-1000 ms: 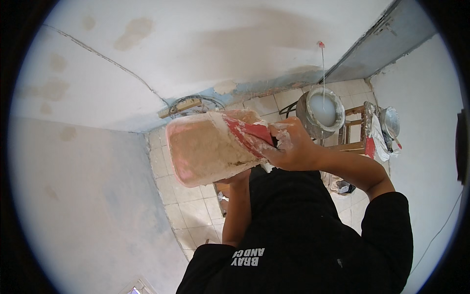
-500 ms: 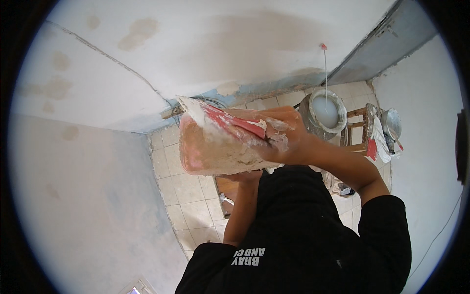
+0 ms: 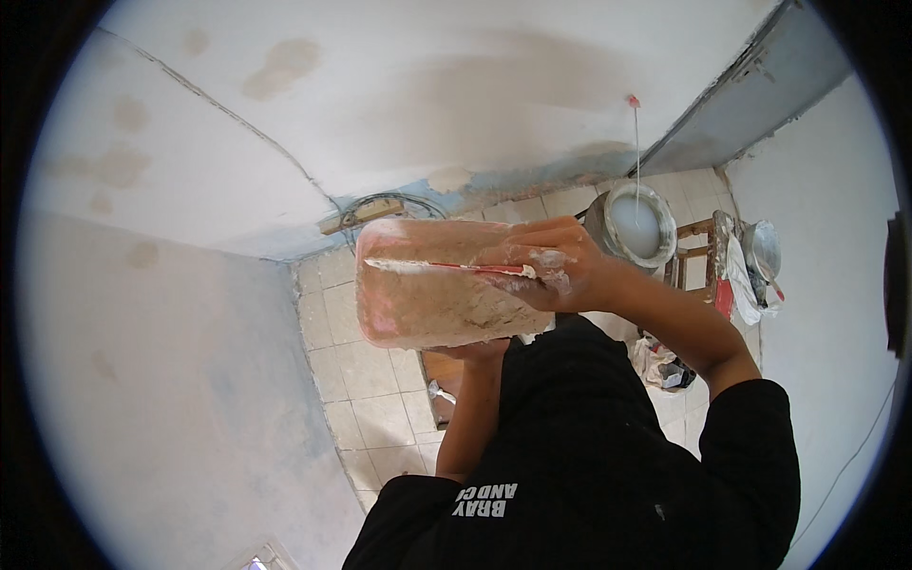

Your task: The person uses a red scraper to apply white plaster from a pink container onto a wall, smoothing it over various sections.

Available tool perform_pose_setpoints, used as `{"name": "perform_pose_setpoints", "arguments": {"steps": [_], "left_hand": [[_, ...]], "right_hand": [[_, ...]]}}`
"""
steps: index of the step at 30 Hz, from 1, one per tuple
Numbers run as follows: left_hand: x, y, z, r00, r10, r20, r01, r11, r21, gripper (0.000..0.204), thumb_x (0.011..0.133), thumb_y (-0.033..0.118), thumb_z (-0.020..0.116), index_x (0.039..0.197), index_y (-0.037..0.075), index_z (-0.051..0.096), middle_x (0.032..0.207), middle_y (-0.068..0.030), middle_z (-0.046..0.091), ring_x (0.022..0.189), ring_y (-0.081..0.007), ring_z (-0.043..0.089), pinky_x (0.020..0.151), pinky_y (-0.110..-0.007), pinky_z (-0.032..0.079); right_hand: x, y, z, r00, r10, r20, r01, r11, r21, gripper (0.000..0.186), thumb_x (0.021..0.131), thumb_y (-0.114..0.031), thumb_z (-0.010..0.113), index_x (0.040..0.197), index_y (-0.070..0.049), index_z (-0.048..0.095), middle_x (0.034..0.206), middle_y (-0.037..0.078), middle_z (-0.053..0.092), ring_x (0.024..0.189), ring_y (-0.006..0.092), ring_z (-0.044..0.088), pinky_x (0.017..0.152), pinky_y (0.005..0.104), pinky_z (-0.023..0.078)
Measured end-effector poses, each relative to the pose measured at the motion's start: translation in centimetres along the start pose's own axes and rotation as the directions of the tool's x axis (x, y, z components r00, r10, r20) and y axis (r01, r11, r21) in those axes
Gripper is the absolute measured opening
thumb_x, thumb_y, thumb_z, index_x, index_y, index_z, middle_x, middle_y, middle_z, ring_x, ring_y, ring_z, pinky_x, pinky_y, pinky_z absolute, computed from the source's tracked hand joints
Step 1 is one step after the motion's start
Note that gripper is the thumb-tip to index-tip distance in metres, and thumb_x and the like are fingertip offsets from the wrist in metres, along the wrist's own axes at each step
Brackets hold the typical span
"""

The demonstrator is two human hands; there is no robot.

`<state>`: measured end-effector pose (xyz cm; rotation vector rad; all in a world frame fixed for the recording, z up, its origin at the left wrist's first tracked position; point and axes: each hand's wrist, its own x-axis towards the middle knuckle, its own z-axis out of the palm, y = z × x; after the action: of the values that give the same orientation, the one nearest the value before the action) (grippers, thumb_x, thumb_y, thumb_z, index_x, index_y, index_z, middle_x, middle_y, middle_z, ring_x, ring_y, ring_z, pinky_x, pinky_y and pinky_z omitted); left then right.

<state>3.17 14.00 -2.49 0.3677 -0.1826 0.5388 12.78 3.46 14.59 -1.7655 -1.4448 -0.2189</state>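
Scraper stands edge-on at the paste, mid-frame, gripped by the right hand; the left hand supports the tray from below, fingers hidden. Best keep the tray level, scraper strokes steady.

Worn on the head as the left of two side-by-side fisheye units; angled down and forward over the black shirt, upright and unmirrored. Set near the left hand and right hand, farther from the floor tiles and bucket below. Wide enough to take in the front wall across the top and side walls left and right, bending straight edges toward the rim.
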Motion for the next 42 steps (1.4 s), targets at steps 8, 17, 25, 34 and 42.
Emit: {"name": "perform_pose_setpoints", "arguments": {"steps": [8,17,25,34,42], "left_hand": [[-0.2,0.0,0.2,1.0,0.023,0.011,-0.023,1.0,0.006,0.093,0.079,0.066,0.046,0.147,0.015,0.008,0.145,-0.0144,0.026,0.13,-0.0329,0.036,0.105,-0.05,0.033],[-0.2,0.6,0.3,0.998,0.063,0.01,-0.063,0.998,0.023,0.092,0.079,0.067,0.044,0.147,0.015,0.009,0.145,-0.0142,0.027,0.13,-0.033,0.036,0.105,-0.05,0.033],[-0.4,0.8,0.3,0.996,0.083,0.019,-0.084,0.996,0.037,0.091,0.08,0.069,0.042,0.147,0.015,0.01,0.145,-0.0141,0.028,0.129,-0.033,0.036,0.105,-0.05,0.033],[-0.2,1.0,0.3,0.997,0.072,0.026,-0.072,0.997,0.017,0.091,0.08,0.07,0.039,0.147,0.015,0.011,0.145,-0.0139,0.028,0.129,-0.0331,0.037,0.105,-0.05,0.033],[-0.1,1.2,0.1,0.997,0.068,0.03,-0.068,0.998,0.001,0.09,0.081,0.071,0.037,0.147,0.015,0.012,0.145,-0.0137,0.029,0.129,-0.0331,0.037,0.105,-0.05,0.033]], "right_hand": [[0.5,-0.6,1.5,0.995,-0.099,-0.028,0.099,0.995,-0.008,0.031,0.07,-0.013,0.072,0.1,-0.004,0.068,0.083,0.009,0.068,0.074,0.0251,0.066,0.068,0.0362,0.054],[0.9,-0.4,1.1,0.998,0.014,-0.06,-0.021,0.994,-0.112,0.035,0.067,-0.009,0.071,0.101,-0.004,0.068,0.089,0.011,0.069,0.078,0.0247,0.067,0.071,0.0345,0.056],[2.1,-1.7,2.0,0.958,0.273,0.085,-0.284,0.942,0.18,0.039,0.067,-0.005,0.066,0.106,-0.007,0.069,0.089,0.013,0.068,0.083,0.0281,0.065,0.075,0.0358,0.054],[0.9,-1.5,-0.4,0.918,0.121,0.378,-0.176,0.978,0.112,0.037,0.069,-0.008,0.07,0.106,-0.01,0.069,0.091,0.01,0.069,0.086,0.0269,0.066,0.077,0.0342,0.053],[1.7,-0.8,0.0,0.986,0.029,0.162,0.004,0.98,-0.2,0.038,0.067,-0.006,0.071,0.105,-0.008,0.069,0.091,0.01,0.07,0.086,0.0261,0.066,0.078,0.0348,0.054]]}}
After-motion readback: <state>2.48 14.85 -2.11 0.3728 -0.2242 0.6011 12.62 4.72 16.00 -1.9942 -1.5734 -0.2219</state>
